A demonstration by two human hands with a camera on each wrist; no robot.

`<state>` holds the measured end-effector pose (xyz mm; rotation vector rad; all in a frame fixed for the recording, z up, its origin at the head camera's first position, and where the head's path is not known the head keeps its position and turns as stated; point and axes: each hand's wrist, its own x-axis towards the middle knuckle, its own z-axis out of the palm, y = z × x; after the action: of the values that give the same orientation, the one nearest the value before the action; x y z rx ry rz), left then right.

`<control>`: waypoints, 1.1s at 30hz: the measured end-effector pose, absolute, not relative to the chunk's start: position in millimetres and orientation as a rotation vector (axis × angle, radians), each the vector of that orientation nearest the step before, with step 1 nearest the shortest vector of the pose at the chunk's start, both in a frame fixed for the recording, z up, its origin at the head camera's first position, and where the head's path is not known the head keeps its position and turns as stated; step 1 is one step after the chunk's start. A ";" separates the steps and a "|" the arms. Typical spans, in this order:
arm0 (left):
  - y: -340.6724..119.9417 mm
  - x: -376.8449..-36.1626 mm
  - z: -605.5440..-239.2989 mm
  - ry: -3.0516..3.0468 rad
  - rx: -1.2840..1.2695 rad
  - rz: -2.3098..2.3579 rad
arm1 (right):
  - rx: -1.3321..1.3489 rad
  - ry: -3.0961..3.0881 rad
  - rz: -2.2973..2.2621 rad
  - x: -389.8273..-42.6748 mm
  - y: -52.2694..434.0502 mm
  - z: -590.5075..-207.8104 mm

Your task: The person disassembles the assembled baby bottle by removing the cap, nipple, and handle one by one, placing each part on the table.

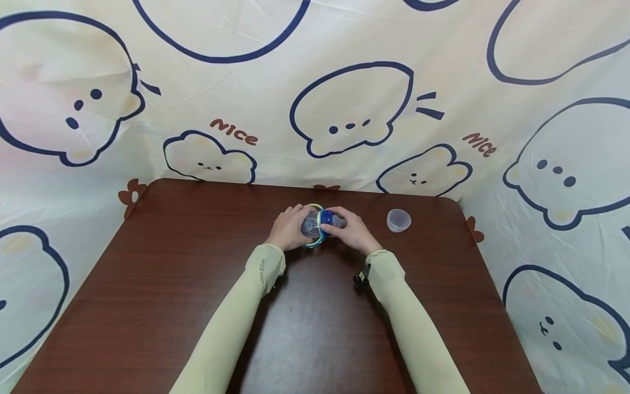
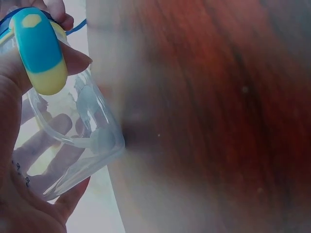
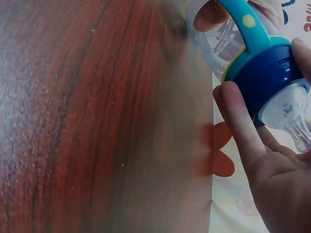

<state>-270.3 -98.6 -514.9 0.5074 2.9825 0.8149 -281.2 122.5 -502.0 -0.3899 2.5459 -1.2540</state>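
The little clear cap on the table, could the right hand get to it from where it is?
Probably yes. The clear cap sits alone on the table, just to the right of the right hand, with nothing between them. But that hand grips the baby bottle at its blue collar, so it would have to let go first.

one baby bottle (image 1: 317, 224), with one dark blue collar (image 3: 265, 73), one clear teat (image 3: 291, 111) and two teal-and-yellow handles (image 2: 41, 48). one loose clear cap (image 1: 398, 220). two hands: one left hand (image 1: 287, 227), one right hand (image 1: 351, 230). one tabletop (image 1: 197, 273).
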 end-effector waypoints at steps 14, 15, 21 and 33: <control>-98.7 -273.2 -514.3 2.955 0.524 0.812 | -0.441 2.550 -1.251 -280.4 122.9 -505.9; -98.5 -273.4 -514.2 2.956 0.525 0.810 | -0.449 2.552 -1.255 -280.4 123.2 -506.5; -97.6 -272.9 -514.7 2.968 0.522 0.797 | -0.453 2.559 -1.278 -279.1 123.2 -510.2; -95.9 -272.6 -509.8 2.941 0.541 0.801 | -0.520 2.573 -1.269 -282.2 126.5 -514.3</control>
<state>-272.6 -95.9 -509.8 0.5406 2.9408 0.8013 -282.2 126.5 -514.3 -0.5200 2.5726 -1.2686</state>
